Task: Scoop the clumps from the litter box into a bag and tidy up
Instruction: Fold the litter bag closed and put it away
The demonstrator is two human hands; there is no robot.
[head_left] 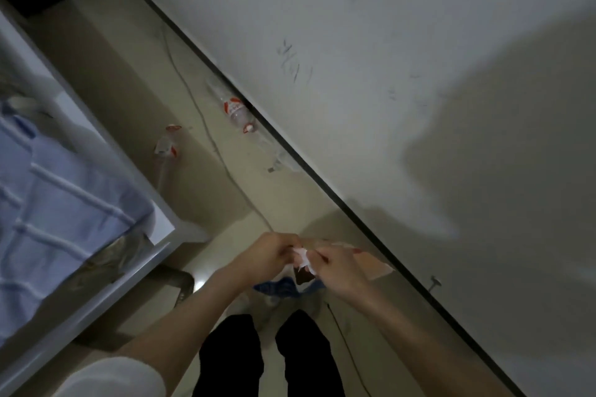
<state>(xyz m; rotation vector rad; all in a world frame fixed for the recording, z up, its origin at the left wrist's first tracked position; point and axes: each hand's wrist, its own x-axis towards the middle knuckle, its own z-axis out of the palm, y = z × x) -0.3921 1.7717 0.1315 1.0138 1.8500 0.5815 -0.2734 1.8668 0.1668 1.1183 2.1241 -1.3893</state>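
Head view: left hand (269, 255) and right hand (335, 267) pinch what looks like a bag (303, 256); bottle (238, 113) beyond.

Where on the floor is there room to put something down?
The bare tan floor between the bed frame and the white cord looks free. It is crowded along the wall: a plastic bottle, clear wrapping, another bottle by the cord. Both hands pinch something white.

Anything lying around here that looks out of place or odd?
Yes. A plastic bottle lies on its side on the floor by the wall, with a crumpled wrapper nearby and a loose cable trailing between them. The wall has dark scribbles.
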